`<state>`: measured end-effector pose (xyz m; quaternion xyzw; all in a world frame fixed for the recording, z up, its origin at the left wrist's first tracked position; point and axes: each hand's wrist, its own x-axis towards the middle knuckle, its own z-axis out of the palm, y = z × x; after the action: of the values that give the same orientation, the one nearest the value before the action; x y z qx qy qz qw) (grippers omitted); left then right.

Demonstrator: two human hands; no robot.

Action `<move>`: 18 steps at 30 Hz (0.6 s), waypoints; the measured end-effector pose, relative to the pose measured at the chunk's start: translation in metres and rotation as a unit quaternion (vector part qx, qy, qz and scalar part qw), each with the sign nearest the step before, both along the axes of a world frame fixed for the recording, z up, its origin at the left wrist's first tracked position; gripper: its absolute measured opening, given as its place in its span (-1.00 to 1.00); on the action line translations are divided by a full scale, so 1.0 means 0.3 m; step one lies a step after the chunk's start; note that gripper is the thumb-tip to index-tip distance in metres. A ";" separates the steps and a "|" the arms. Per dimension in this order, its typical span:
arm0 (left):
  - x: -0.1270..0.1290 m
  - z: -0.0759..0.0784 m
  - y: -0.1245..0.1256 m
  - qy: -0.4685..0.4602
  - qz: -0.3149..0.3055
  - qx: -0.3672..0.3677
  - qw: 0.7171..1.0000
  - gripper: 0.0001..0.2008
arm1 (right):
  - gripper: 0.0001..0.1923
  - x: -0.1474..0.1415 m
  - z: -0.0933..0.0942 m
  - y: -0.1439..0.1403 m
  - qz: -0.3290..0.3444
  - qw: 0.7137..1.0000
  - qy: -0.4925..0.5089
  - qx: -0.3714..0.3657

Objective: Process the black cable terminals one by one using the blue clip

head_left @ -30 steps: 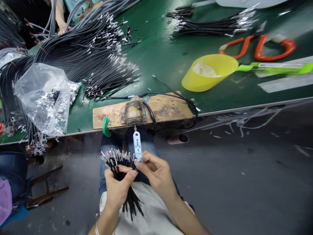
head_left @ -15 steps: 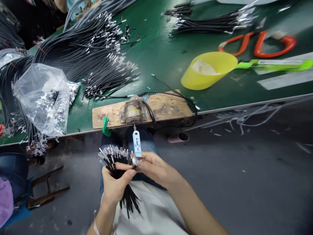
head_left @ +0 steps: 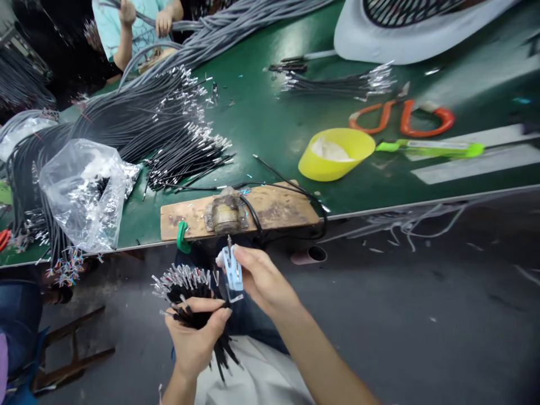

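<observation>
While the left hand (head_left: pixel 196 337) kept its fist around the wire bundle (head_left: pixel 189 289) at 6 o'clock, I saw the right hand (head_left: pixel 257 275) lift the pale blue tool (head_left: pixel 231 270) it pinched toward the wooden block (head_left: pixel 240 209) at 12 — tool clear of the bundle, a wire probably pulled.

You are gripping a black bundle of wires (head_left: pixel 192 292) with silver tips in your left hand (head_left: pixel 194 336), and your right hand (head_left: pixel 258 277) is holding a pale blue tool (head_left: pixel 232 270). The table (head_left: pixel 270 118) is showing dark green, the scoop (head_left: pixel 335 153) yellow with a lime handle, the scissors (head_left: pixel 403 115) orange, the clamp (head_left: pixel 182 236) green.
</observation>
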<state>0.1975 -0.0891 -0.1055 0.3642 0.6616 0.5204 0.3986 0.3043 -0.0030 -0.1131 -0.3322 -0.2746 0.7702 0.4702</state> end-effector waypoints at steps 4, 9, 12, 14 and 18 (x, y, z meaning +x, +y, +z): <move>0.014 -0.003 0.028 0.002 -0.002 0.000 1.000 -0.87 | -0.59 -0.013 -0.007 -0.010 -0.013 0.998 0.058 -0.021; 0.006 -0.007 0.043 -0.046 -0.029 -0.038 0.998 -0.83 | -0.61 -0.015 -0.025 -0.023 0.013 0.990 0.130 -0.057; 0.006 -0.002 0.034 -0.041 -0.025 -0.042 0.998 -0.84 | -0.61 -0.007 -0.072 -0.036 0.007 0.984 0.157 -0.083; 0.005 -0.004 0.021 -0.030 -0.020 -0.039 0.999 -0.85 | -0.62 0.001 -0.112 -0.049 0.001 0.982 0.157 -0.102; -0.017 -0.028 -0.012 -0.049 -0.029 -0.062 0.996 -0.82 | -0.67 0.022 -0.162 -0.091 -0.061 0.988 0.098 -0.099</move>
<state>0.1924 -0.0926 -0.1139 0.3320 0.6610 0.4841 0.4675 0.3107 -0.0304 -0.1618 -0.3162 -0.1284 0.7922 0.5058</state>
